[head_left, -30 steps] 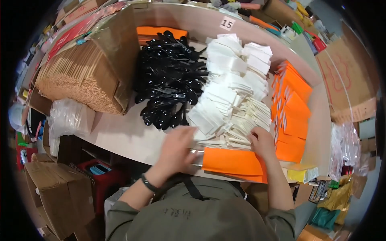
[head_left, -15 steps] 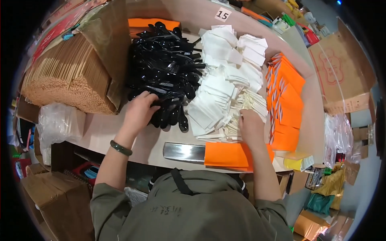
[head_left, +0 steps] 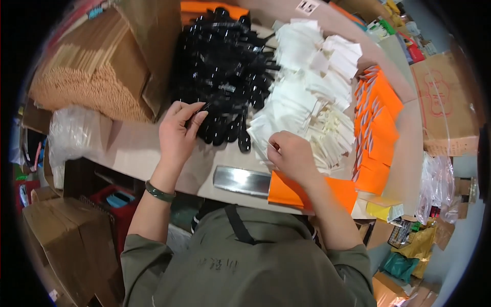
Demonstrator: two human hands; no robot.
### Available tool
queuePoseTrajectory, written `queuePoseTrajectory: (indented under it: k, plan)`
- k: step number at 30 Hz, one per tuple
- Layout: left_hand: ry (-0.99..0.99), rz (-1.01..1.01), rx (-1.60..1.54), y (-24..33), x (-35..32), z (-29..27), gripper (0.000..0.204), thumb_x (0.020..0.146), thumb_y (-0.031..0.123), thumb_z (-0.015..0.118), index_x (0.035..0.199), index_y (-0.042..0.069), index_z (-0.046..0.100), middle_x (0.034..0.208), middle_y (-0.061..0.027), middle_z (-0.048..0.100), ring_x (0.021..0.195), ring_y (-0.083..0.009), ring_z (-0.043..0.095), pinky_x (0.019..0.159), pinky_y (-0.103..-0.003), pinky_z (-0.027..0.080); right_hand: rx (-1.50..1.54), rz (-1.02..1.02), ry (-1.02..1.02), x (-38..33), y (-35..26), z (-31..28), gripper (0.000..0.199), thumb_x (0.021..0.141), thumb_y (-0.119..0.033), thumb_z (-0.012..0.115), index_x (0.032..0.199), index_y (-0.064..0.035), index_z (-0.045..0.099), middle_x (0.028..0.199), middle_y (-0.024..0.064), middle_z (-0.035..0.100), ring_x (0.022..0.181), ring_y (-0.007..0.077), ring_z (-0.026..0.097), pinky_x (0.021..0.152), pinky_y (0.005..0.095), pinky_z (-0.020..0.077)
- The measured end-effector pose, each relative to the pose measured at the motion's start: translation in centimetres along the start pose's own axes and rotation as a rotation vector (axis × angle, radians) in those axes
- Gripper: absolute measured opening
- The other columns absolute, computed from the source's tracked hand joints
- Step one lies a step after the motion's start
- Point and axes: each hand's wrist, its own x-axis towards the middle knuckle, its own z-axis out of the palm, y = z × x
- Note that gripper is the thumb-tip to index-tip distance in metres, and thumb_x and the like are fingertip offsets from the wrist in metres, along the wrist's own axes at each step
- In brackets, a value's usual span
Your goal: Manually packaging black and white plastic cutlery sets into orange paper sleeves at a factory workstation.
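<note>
My left hand (head_left: 179, 130), with a dark bangle on its wrist, is at the near left edge of a heap of glossy black plastic spoons (head_left: 220, 66). Its thumb and forefinger come together in a pinch, and whatever lies between them blends into the black heap. My right hand (head_left: 292, 155) is curled over the near edge of the white folded paper napkins (head_left: 291, 97); its fingertips are partly hidden. Small cream-coloured packets (head_left: 332, 130) lie beyond it. Under the right forearm are an orange sleeve (head_left: 289, 192) and a shiny metal strip (head_left: 241, 180).
Stacked thin wooden sticks (head_left: 92, 87) fill a carton at the left, with clear plastic bags (head_left: 79, 133) below. Orange packets (head_left: 378, 133) line the table's right side. Cardboard boxes (head_left: 445, 102) stand beyond the right edge; another carton (head_left: 66, 245) sits low at the left.
My right hand has moved left from the cream packets to the near edge of the napkins, its fingers now curled. My left hand has drawn its fingers into a pinch. The view has shifted slightly.
</note>
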Motion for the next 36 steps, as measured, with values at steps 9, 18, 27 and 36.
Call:
queuePoseTrajectory:
  k: [9, 18, 27, 36]
  plan:
    - [-0.223, -0.177, -0.038, 2.2, -8.5, -0.5, 0.026, 0.090, 0.001, 0.064, 0.115, 0.005, 0.067, 0.092, -0.0097, 0.059, 0.078, -0.0222, 0.059, 0.071, -0.031, 0.049, 0.203, -0.265, -0.370, -2.4, -4.5, -1.1, 0.009, 0.082, -0.009, 0.065, 0.080, -0.0028, 0.060, 0.087, 0.0149, 0.061, 0.088, 0.0348, 0.059, 0.074, 0.0436, 0.0490]
    - [-0.247, 0.154, -0.019, 3.6, -8.5, 0.1, 0.021, 0.077, 0.000, 0.072, 0.097, 0.007, 0.069, 0.088, -0.0073, 0.065, 0.082, -0.0287, 0.063, 0.072, -0.035, 0.049, 0.168, -0.121, -0.028, -6.1, -3.4, -1.2, 0.030, 0.086, -0.016, 0.068, 0.109, 0.0013, 0.062, 0.099, 0.0174, 0.064, 0.096, 0.0370, 0.060, 0.084, 0.0483, 0.0475]
    - [-0.404, 0.365, 0.198, 4.6, -3.4, -2.6, 0.028, 0.073, 0.010, 0.081, 0.098, 0.007, 0.071, 0.097, -0.0110, 0.070, 0.089, -0.0299, 0.066, 0.076, -0.039, 0.053, -0.137, -0.552, -0.030, -9.5, -0.5, 2.5, 0.043, 0.090, -0.017, 0.050, 0.129, 0.0020, 0.056, 0.139, 0.0176, 0.054, 0.135, 0.0312, 0.048, 0.111, 0.0536, 0.0366]
    - [-0.083, 0.046, 0.921, 3.6, 14.7, -18.1, 0.020, 0.080, 0.010, 0.068, 0.096, -0.001, 0.067, 0.087, -0.0217, 0.067, 0.082, -0.0410, 0.064, 0.070, -0.046, 0.050, -0.011, -0.526, -0.143, -9.1, 0.3, 2.0, 0.042, 0.094, -0.024, 0.061, 0.129, -0.0028, 0.056, 0.139, 0.0192, 0.052, 0.137, 0.0327, 0.043, 0.110, 0.0543, 0.0360]
